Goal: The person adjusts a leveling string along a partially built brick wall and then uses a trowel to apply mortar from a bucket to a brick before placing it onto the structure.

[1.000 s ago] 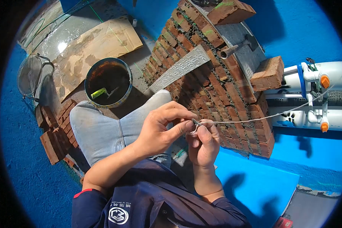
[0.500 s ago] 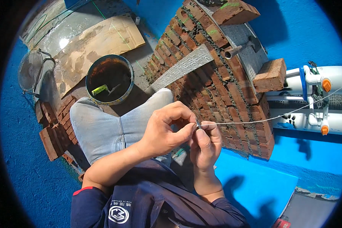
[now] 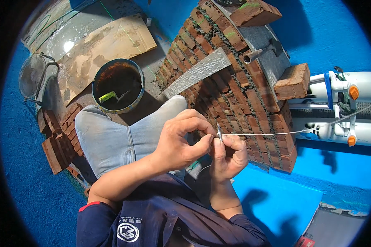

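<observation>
A small grey threaded screw (image 3: 219, 131) stands nearly upright between my hands. My right hand (image 3: 228, 158) pinches its lower end between thumb and fingertips. Close against it on the left, the thumb and index finger of my left hand (image 3: 181, 138) are pressed together; whatever they grip is hidden. A thin white string (image 3: 268, 133) runs from the screw across to the right, over the white pipes. Below my hands, a thin pale strand (image 3: 201, 169) curves over the dark area by my legs.
A curved brick wall (image 3: 255, 111) with wet mortar carries a textured strip (image 3: 198, 74), a hammer (image 3: 259, 54) and loose bricks (image 3: 292, 81). White pipes (image 3: 342, 123) lie right. Left are a mortar bucket (image 3: 141, 88) with a green-handled trowel (image 3: 108, 96), cardboard (image 3: 140, 37), a fan-like round wire cage (image 3: 31, 78) and stacked bricks (image 3: 57, 154).
The screw now shows more fully and upright between my fingertips. My right hand has shifted slightly right, its fingers more curled. The string's far end has dropped, and the pale strand has appeared below.
</observation>
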`<action>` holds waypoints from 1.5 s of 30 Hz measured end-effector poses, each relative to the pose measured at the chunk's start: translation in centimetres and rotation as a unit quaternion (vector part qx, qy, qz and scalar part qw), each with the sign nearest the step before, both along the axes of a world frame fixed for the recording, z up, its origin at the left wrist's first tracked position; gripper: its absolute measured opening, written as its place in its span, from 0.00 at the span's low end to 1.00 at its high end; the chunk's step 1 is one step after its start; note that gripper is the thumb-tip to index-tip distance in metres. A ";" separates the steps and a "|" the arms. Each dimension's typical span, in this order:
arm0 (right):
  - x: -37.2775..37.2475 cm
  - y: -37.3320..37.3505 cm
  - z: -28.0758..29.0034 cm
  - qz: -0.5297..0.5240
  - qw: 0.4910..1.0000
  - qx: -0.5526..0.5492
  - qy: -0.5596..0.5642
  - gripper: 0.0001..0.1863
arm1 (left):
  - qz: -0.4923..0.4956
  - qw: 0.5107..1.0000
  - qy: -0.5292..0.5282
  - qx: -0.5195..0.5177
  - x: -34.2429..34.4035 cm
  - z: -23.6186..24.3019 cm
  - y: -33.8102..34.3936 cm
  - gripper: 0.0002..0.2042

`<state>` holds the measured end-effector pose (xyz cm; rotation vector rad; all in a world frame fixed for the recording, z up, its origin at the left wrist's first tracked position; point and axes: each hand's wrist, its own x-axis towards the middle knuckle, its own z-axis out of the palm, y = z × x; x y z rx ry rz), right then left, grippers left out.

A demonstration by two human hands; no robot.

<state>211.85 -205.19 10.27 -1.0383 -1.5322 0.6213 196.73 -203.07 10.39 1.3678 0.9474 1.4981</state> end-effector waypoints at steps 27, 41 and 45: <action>3.1 -2.3 -0.4 0.058 0.754 0.128 -0.642 0.20 | 0.016 0.997 0.026 0.072 -0.4 -1.8 0.5 0.11; 2.6 -2.1 -1.4 0.185 0.913 -0.355 0.077 0.22 | 0.028 0.995 0.021 0.088 0.0 -1.2 0.0 0.11; 0.8 -1.6 1.0 0.174 0.883 -0.394 0.185 0.18 | 0.017 0.995 0.027 0.090 0.0 -1.4 0.0 0.11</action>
